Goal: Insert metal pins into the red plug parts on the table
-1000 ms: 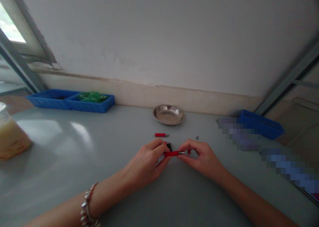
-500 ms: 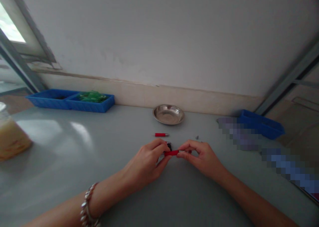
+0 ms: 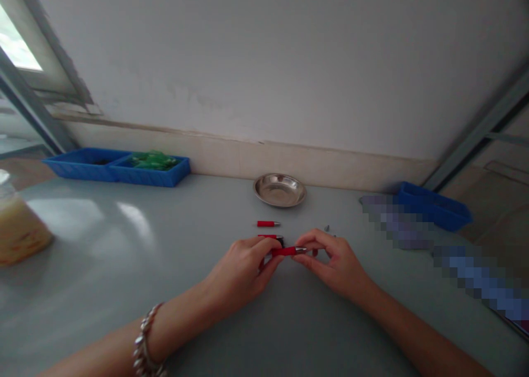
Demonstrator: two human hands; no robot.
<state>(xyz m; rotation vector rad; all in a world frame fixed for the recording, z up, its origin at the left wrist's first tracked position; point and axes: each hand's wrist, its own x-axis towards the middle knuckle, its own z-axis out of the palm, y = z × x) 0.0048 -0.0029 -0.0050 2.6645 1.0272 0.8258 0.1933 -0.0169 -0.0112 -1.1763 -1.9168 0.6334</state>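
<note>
My left hand (image 3: pixel 243 269) and my right hand (image 3: pixel 330 258) meet over the grey table (image 3: pixel 124 267) and hold one small red part with a silver tip (image 3: pixel 287 251) between their fingertips. The left pinches its red end, the right its silver end. Just behind the left fingers lie another red piece and a small black part (image 3: pixel 275 237), partly hidden. A second red part with a silver tip (image 3: pixel 268 224) lies loose farther back. A tiny screw-like piece (image 3: pixel 326 228) rests beyond my right hand.
A round metal dish (image 3: pixel 280 189) stands near the wall. Blue trays (image 3: pixel 118 166) sit at the back left, one holding green items (image 3: pixel 152 160). Another blue tray (image 3: pixel 433 211) is at the right. A jar of yellowish contents (image 3: pixel 16 222) stands at the left edge.
The held red part has risen slightly and my left fingers have drawn back a little, uncovering the red piece behind them. Both hands stay in nearly the same place.
</note>
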